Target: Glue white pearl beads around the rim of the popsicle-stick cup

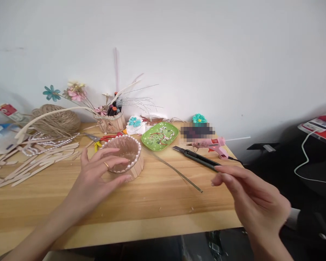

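Note:
My left hand point(95, 176) is spread over a small round pot point(138, 170) faced with wooden sticks and rimmed with white pearl beads. The fingers reach across its opening and the thumb is by its near side; whether they touch it I cannot tell. My right hand point(250, 195) has thumb and forefinger pinched at the rear end of a dark utility knife point(197, 158), whose blade points left toward the back. A thin green stem point(179, 173) lies between the pot and the knife.
A green dish point(146, 139) of beads and a pink glue gun point(220, 146) stand behind the knife. Pliers point(97, 144) lie behind the pot. Loose wooden sticks point(38, 166), a twine ball point(54, 119) and a marker-filled pot point(111, 125) are at left. The table's front edge point(152, 235) is near.

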`<state>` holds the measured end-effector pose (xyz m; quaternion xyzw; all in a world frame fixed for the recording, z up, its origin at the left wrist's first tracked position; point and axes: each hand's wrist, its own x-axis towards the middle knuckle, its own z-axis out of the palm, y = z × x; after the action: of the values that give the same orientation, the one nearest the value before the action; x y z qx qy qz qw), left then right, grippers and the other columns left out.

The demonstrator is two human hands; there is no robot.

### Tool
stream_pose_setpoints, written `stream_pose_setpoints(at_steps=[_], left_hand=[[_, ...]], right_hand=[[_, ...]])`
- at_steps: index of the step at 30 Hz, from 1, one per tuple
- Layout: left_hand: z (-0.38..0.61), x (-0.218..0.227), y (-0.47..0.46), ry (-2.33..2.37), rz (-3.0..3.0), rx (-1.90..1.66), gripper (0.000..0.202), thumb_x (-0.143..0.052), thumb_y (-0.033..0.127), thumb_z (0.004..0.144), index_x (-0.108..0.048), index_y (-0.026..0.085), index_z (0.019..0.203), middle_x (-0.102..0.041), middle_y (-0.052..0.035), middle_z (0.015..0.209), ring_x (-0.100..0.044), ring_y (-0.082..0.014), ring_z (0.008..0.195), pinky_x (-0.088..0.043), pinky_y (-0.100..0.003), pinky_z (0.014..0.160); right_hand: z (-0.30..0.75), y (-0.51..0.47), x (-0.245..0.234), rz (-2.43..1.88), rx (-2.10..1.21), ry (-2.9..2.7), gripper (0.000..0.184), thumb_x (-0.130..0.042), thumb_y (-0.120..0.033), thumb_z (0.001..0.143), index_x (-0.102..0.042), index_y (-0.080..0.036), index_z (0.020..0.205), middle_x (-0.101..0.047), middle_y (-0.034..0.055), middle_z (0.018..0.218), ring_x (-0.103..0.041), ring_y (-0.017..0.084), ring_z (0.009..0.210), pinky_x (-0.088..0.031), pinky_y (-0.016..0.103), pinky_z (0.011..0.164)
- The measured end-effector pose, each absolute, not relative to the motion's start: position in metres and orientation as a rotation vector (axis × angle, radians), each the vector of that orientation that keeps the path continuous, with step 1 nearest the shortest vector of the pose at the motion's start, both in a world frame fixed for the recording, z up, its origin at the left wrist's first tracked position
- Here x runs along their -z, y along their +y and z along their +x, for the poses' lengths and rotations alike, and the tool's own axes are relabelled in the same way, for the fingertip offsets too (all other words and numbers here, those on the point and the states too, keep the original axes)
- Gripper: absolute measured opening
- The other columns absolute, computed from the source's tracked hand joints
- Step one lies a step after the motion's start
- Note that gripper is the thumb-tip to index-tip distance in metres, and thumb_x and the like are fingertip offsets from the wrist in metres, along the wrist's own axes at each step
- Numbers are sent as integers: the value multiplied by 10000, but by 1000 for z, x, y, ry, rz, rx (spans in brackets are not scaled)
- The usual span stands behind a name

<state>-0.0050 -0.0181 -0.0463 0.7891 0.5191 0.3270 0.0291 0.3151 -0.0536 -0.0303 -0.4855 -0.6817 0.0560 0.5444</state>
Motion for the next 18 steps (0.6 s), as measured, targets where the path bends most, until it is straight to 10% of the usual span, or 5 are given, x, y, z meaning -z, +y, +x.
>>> stream_pose_setpoints(at_steps=[5, 18], left_hand=[[-1, 50, -16, 1597, 2437, -1046, 101, -683, 361, 800, -705, 268, 832, -736, -56, 1012, -664, -302, 1024, -43, -711, 1116], [1, 55, -16, 1673, 2349, -1030, 136, -669, 382, 796, -710, 253, 775, -734, -60, 978, -683, -271, 959, -31, -690, 1135]], right_hand=[[352, -73, 44, -1371, -45, -1520, 135, -635, -395, 880, -713, -287, 863, -641, -39, 560, -617, 144, 499, -470, 247, 472], [368, -74, 55, -1624, -191, -1360, 271, -627, -535, 796, -688, -279, 733, -628, -29, 575, -643, 198, 611, -496, 319, 661]])
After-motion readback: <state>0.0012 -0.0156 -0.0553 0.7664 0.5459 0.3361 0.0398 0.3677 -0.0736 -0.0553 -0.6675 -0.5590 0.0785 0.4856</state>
